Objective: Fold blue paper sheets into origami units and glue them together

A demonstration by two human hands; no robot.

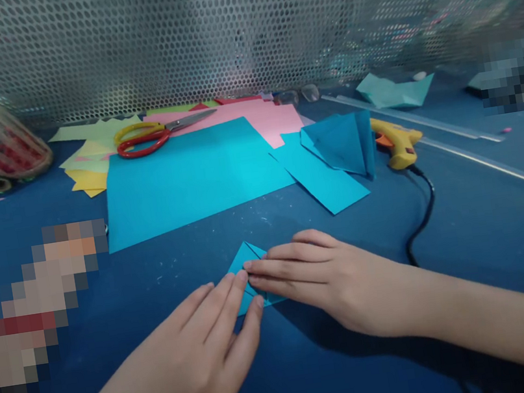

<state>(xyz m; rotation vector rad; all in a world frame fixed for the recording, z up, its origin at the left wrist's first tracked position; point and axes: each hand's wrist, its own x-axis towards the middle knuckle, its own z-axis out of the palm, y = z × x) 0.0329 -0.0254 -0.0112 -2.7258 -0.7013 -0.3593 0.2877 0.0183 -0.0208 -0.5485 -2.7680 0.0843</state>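
Fingers of the right hand (348, 279) lie close together, those of the left hand (192, 358) slightly spread, resting on the folded blue paper (240, 262) upon the table (168, 260) (I see no pinching). Uneven pressure could perhaps make the crease crooked.

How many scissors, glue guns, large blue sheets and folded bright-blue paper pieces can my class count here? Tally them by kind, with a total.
Scissors: 1
Glue gun: 1
Large blue sheet: 1
Folded bright-blue paper pieces: 2 (one under the left hand and right hand, one beside the glue gun)
Total: 5
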